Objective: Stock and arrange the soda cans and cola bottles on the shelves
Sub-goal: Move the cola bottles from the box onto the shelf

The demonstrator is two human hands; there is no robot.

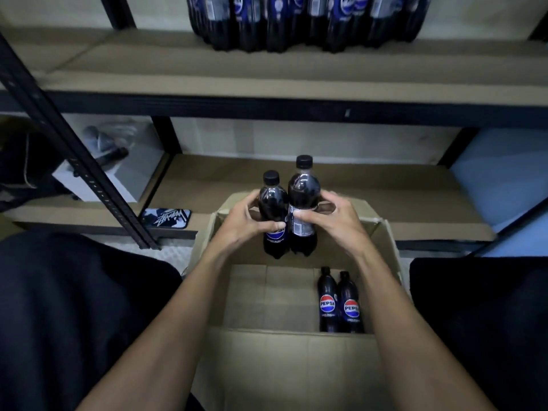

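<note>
Above the open cardboard box (pixel 284 339), in front of the lower shelf (pixel 415 197), the person's left hand (pixel 246 223) gripped the left bottle (pixel 270 200). Its fingers (pixel 252 201) curled round the far side and the thumb lay across the blue label. The right hand (pixel 338 221) gripped the right bottle (pixel 304 188) the same way, thumb on the label, fingers (pixel 329 200) wrapped behind. Both cola bottles were upright and touching side by side. The right bottle's black cap stood higher than its neighbour's (whether that bottle was larger or only raised, I could not tell). Down in the box, against its right wall, two more bottles (pixel 339 304) sat side by side with their red, white and blue logos showing. On the upper shelf (pixel 267 75) a row of cola bottles (pixel 296 25) stood packed together toward the back. A flat item with a graphic print (pixel 166 218) lay on a low board left of the box, near a black upright post (pixel 74 161).
</note>
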